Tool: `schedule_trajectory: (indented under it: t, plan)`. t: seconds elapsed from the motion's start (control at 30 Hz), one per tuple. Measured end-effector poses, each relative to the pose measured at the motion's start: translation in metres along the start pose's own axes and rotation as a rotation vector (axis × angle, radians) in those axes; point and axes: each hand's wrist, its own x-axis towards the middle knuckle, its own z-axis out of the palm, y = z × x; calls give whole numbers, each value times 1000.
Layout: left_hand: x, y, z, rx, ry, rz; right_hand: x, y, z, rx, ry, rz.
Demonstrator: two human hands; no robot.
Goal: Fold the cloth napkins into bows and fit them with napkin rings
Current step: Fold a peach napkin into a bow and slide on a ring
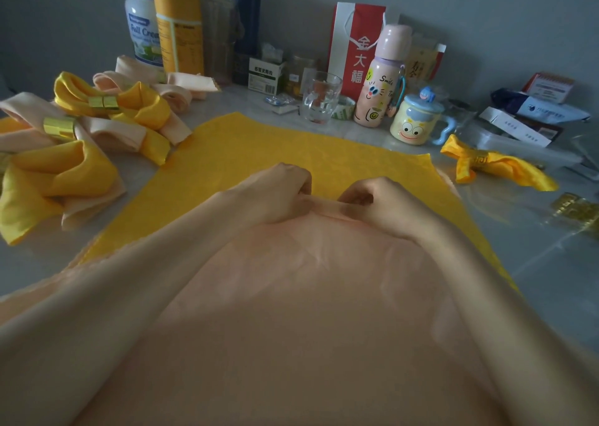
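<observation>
Hands are closed on a peach napkin (308,279): the left hand (282,195) and the right hand (379,205) are curled, close together, each pinching the cloth's folded far edge. The peach cloth is spread from the hands back toward the person, lightly creased. A yellow napkin (259,153) is laid flat beyond the hands, its near part covered. Finished bows (81,140) banded with gold rings (60,127) are heaped left of the left hand; a yellow bow (496,166) is seen right of the right hand.
</observation>
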Motion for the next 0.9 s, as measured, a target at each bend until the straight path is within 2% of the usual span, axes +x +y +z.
schedule_trajectory:
  t: [0.2, 0.27, 0.43, 0.57, 0.67, 0.77, 0.9]
  plan:
    - [1, 1, -21, -175, -96, -78, -1, -2, 0, -101, 59, -42]
    - [2, -1, -25, -161, -113, -82, -3, -6, 0, -153, 39, -66]
    - [0, 1, -24, -95, -288, -84, -10, -16, -3, -240, -96, -40]
    - [-4, 4, -22, -43, -342, -101, -16, -25, -7, -283, -249, 58]
    - [-6, 8, -22, -4, -350, -85, -21, -29, -13, -207, -358, 121]
    - [-7, 13, -21, 1, -282, -59, -22, -30, -14, -110, -327, 146]
    - [-9, 15, -20, 25, -263, -33, -17, -26, -9, -143, -186, 65]
